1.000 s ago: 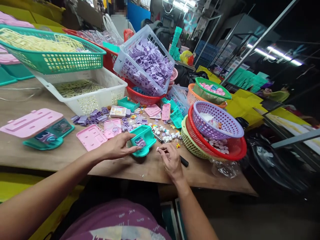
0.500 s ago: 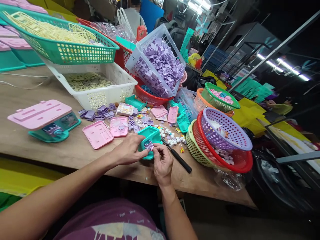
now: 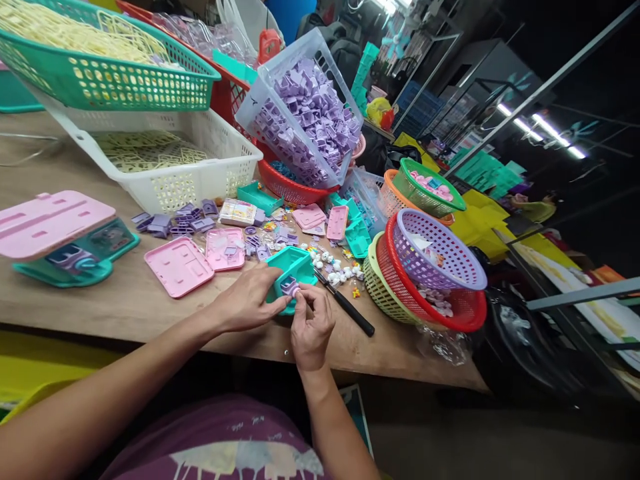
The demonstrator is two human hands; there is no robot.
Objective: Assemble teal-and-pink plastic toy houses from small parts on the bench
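Note:
A teal plastic box (image 3: 299, 261) with an open top rests near the table's front edge. My left hand (image 3: 249, 298) grips it from the left, fingers over its far side and thumb along the near side. With thumb and fingertips, my right hand (image 3: 313, 325) pinches a small purple plastic part (image 3: 289, 286) at the near end of the box. My fingers partly hide where part and box meet. Just right of the box lies a black-handled tool (image 3: 353, 312) with a thin metal end. Small white figures (image 3: 336, 268) are scattered behind it.
Pink lids (image 3: 179, 267) and loose purple parts (image 3: 175, 221) lie to the left, near a pink-topped teal toy case (image 3: 63, 230). Behind stand a white basket (image 3: 187, 189) and a tilted clear crate (image 3: 243, 110) of purple pieces. Stacked round baskets (image 3: 477, 307) stand at right.
The whole scene has shifted left and slightly up in view. Both hands keep their hold on the box and the purple part, with little visible change between them.

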